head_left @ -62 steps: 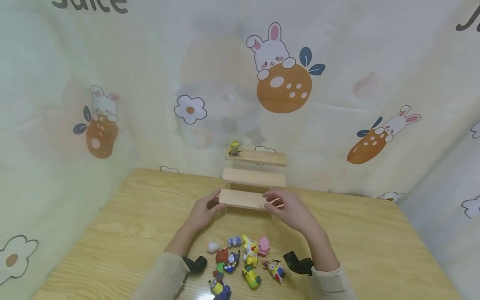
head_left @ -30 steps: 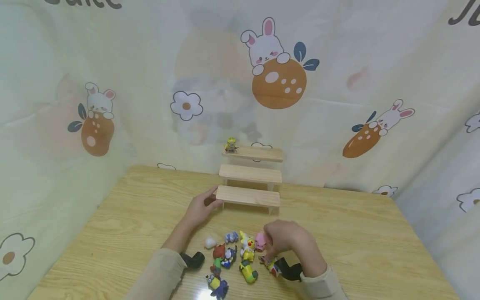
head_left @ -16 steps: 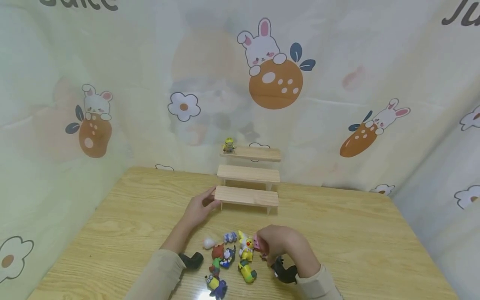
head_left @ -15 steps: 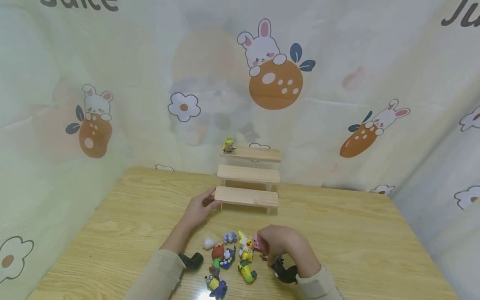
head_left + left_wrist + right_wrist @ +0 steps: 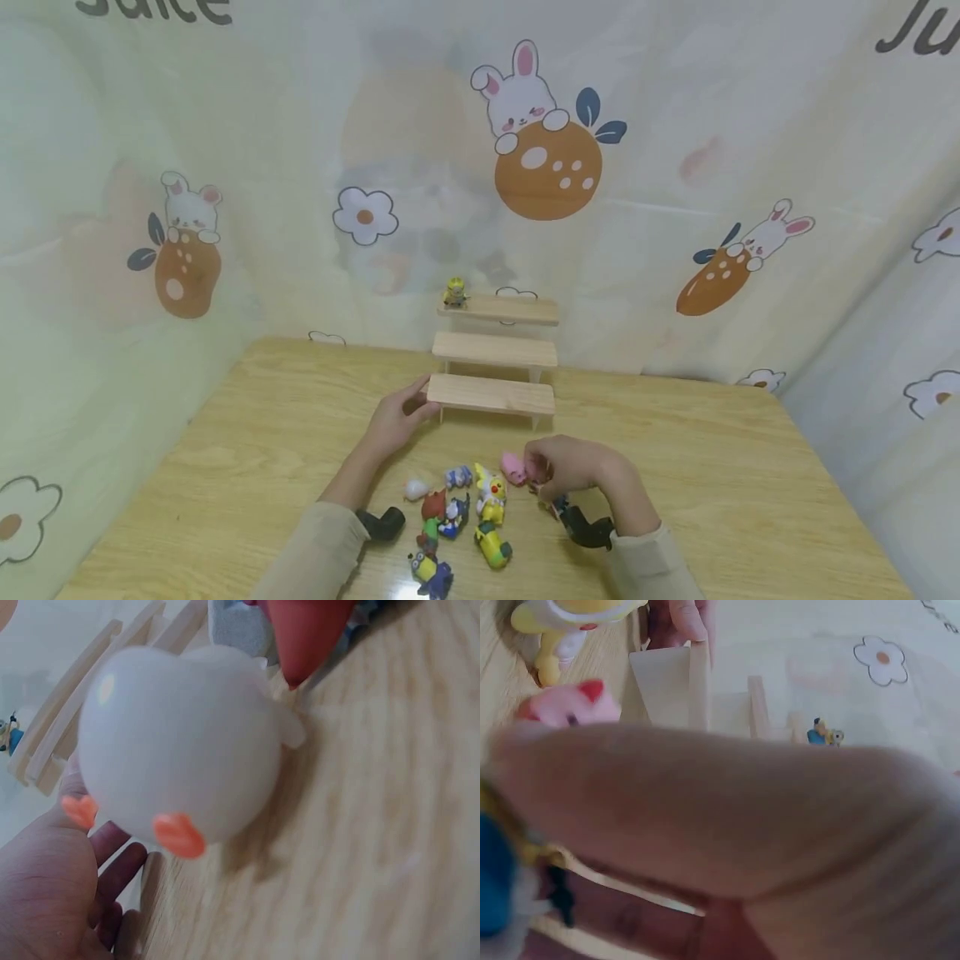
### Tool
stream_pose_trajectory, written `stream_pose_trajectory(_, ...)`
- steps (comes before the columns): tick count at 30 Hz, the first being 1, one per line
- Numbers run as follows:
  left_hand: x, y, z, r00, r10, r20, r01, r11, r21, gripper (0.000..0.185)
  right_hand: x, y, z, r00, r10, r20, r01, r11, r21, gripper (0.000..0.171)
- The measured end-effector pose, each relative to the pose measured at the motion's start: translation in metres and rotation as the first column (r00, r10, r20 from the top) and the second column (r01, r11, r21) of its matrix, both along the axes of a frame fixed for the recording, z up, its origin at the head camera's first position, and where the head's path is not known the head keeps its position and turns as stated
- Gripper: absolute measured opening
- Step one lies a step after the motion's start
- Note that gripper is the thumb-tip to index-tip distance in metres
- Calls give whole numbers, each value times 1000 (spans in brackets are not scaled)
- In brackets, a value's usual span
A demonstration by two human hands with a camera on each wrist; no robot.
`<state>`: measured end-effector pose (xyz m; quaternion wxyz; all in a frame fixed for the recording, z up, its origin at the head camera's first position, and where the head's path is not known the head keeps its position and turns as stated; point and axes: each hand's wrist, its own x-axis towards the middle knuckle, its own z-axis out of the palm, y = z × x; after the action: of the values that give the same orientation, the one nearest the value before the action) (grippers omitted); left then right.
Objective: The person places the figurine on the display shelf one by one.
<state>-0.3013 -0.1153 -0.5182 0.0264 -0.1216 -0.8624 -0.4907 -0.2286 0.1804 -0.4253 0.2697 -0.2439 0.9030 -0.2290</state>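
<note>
My left hand (image 5: 396,421) grips the left end of the lowest step of a three-tier wooden display stand (image 5: 491,393). In the left wrist view a round white figurine with orange feet (image 5: 180,742) stands in front of that hand. My right hand (image 5: 573,465) pinches a small minion figurine in blue and yellow (image 5: 496,877), mostly covered by the fingers in the head view. A pink pig figurine (image 5: 513,468) lies just left of the right fingertips. The thumb crosses most of the right wrist view.
Between the hands lie several more figurines: a yellow-and-white Pikachu (image 5: 491,498), a yellow-green one (image 5: 492,546), a red-haired one (image 5: 433,505) and a purple-clad minion (image 5: 431,575). Another minion (image 5: 454,292) stands at the top tier's left end. Patterned cloth (image 5: 300,275) hangs behind the table.
My right hand has left the stand's right end and come down to the figurines, taking hold of a minion. The pink pig has shifted slightly toward the stand. My left hand stays at the stand.
</note>
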Motion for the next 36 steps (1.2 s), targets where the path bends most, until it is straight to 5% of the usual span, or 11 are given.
stream_pose_trajectory(9,-3,-2,5,1000,-7,-5,7,1000,-3,66,-17,5,-10,991,-59,-116,46,993,-110,14)
stream_pose_trajectory(20,0,-2,3,1000,-6,-3,6,1000,-9,66,-8,-5,-12,968,-181,-175,183,983,-5,34)
stream_pose_trajectory(25,1,-1,1,1000,-13,6,14,1000,-12,66,-3,-11,-14,955,-243,-169,251,968,27,30)
stream_pose_trajectory(36,-1,-1,-3,1000,-10,-16,10,1000,-18,67,-9,-3,-15,967,-191,-167,189,982,-25,35)
